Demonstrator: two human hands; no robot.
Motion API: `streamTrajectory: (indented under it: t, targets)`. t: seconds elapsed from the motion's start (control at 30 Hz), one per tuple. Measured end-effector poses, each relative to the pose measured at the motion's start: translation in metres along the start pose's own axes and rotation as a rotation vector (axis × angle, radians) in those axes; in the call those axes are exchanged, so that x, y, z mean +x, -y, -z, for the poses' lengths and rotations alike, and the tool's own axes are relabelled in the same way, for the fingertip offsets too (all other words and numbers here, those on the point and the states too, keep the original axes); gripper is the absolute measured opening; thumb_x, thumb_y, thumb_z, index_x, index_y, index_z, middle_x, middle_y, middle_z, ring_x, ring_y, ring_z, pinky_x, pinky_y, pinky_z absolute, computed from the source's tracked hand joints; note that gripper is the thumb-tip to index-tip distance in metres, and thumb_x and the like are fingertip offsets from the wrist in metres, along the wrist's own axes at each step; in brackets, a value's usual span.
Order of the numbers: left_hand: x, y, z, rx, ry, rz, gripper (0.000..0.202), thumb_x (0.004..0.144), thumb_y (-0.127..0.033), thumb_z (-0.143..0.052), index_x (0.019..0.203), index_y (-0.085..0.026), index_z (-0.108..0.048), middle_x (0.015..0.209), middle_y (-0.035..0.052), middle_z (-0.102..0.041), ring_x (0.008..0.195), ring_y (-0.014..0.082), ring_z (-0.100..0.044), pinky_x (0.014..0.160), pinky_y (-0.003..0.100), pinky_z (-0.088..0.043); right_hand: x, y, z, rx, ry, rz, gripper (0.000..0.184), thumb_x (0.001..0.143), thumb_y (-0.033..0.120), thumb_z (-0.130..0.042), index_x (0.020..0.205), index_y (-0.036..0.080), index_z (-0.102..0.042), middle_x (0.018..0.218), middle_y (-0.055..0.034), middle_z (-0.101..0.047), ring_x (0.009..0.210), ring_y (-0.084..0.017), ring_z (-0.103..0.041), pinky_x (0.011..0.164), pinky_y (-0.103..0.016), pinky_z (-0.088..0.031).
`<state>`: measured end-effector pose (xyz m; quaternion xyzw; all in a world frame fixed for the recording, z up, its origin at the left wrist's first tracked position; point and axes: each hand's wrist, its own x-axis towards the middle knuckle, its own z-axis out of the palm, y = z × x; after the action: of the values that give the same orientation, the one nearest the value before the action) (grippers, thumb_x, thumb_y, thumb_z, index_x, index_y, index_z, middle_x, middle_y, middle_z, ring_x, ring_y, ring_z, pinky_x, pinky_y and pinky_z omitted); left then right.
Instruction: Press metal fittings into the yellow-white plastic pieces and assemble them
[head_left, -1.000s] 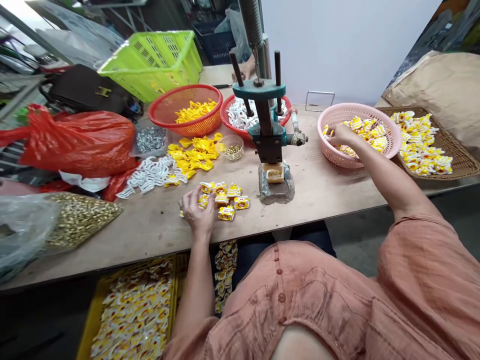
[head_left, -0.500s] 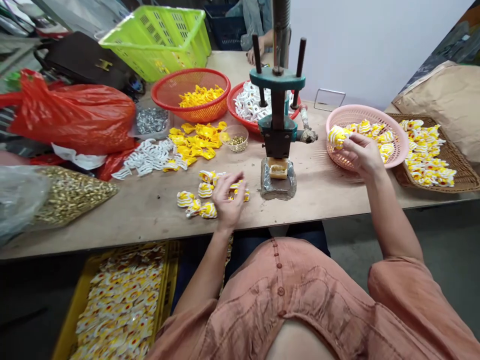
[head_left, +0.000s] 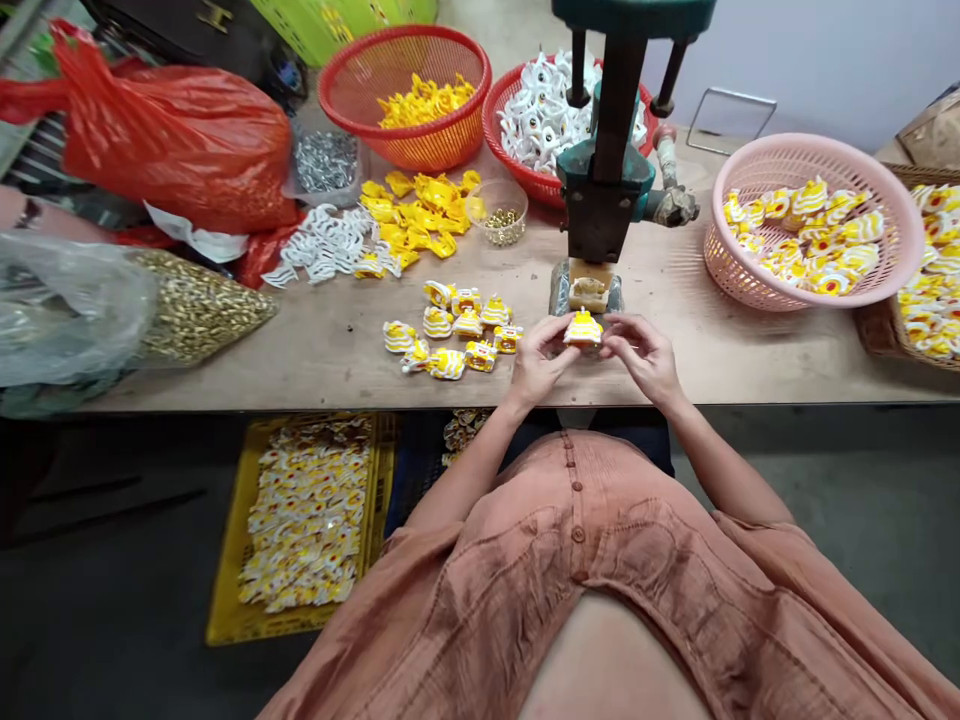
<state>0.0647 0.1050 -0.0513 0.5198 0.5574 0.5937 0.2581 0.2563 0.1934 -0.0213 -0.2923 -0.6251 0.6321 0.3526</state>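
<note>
A small yellow-and-white striped plastic toy piece [head_left: 583,328] is held just in front of the press, above the front part of the table. My left hand [head_left: 541,362] grips it from the left, thumb and fingers closed on its edge. At its right side are the bent fingers and thumb of my right hand [head_left: 646,362], pinched against it. Right behind the piece stands the hand press [head_left: 606,190], with a tan block [head_left: 589,290] on its base. Several similar striped pieces [head_left: 448,363] lie to the left of my left hand.
Behind are loose yellow parts [head_left: 427,215], white wavy parts [head_left: 322,243], a cup of small brass bits [head_left: 504,225] and red baskets [head_left: 405,130]. A pink basket [head_left: 814,290] of striped pieces stands right. A yellow crate [head_left: 225,590] sits below the table edge [head_left: 337,407].
My right hand has come left from the pink basket with the striped piece. My left hand has moved right from the loose pieces to meet it. The view has tilted down.
</note>
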Motion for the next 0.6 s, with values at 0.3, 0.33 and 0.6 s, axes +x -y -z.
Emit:
streamTrajectory:
  t: [0.3,0.33,0.6]
  targets:
    - [0.058,0.029,-0.016,0.259,-0.164,-0.003,0.031,0.091,-0.024,-0.082,0.122,-0.019,-0.082,0.115,0.0087,-0.073,0.102,0.0209,-0.07,0.09,0.033,-0.06,0.054,-0.051,-0.003,-0.669,-0.342,0.489,0.028,0.103,0.048,-0.068,0.118,0.027,-0.08,0.116,-0.0114,-0.073,0.112,-0.029,-0.065,0.105,-0.053,-0.058]
    - [0.063,0.032,-0.017,0.278,-0.159,-0.003,0.025,0.092,-0.025,-0.081,0.117,-0.019,-0.082,0.116,0.0088,-0.071,0.105,0.022,-0.069,0.093,0.034,-0.06,0.059,-0.055,-0.003,-0.683,-0.359,0.481,0.028,0.104,0.047,-0.067,0.119,0.027,-0.08,0.117,-0.0117,-0.072,0.113,-0.029,-0.064,0.105,-0.052,-0.058]
    - [0.074,0.038,-0.01,0.395,-0.086,-0.067,0.019,0.094,-0.023,-0.078,0.112,-0.022,-0.081,0.122,0.0096,-0.065,0.12,0.0268,-0.063,0.11,0.041,-0.054,0.072,-0.058,0.008,-0.799,-0.299,0.484,0.022,0.104,0.038,-0.063,0.116,0.027,-0.078,0.116,-0.0113,-0.067,0.116,-0.029,-0.061,0.108,-0.055,-0.055]
